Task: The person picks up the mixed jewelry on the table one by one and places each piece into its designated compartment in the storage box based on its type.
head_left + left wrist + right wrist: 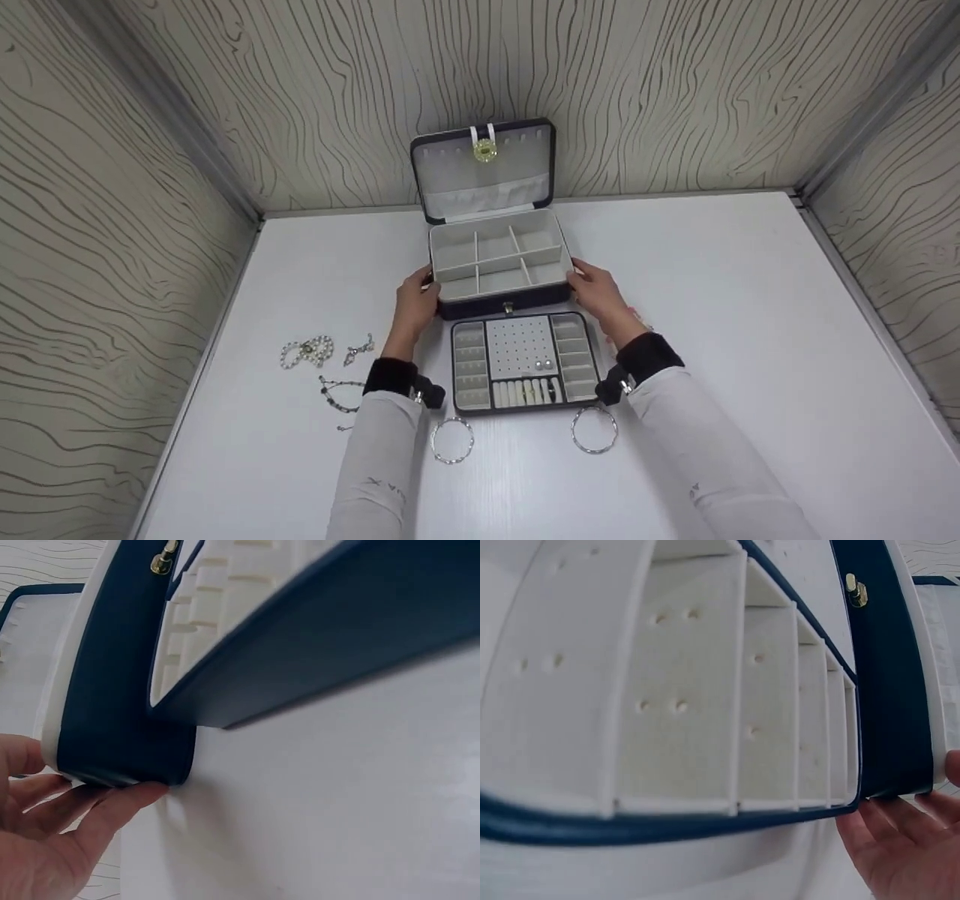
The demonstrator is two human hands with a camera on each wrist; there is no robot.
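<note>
A dark blue jewelry box stands with its lid raised, showing white compartments with nothing in them. My left hand grips its left side, thumb near the pale rim and fingers along the outer wall. On the opposite side my right hand holds the box the same way, its fingers against the lower side wall. Directly in front lies a dark-rimmed jewelry tray with small compartments. It carries two pearl-like earrings and several rings in the ring slots.
To the left lie a pearl strand, a small silvery piece of jewelry and a dark beaded bracelet. Two silver bangles lie before the tray. Something pink is partly hidden by my right wrist. A patterned wall stands behind the box.
</note>
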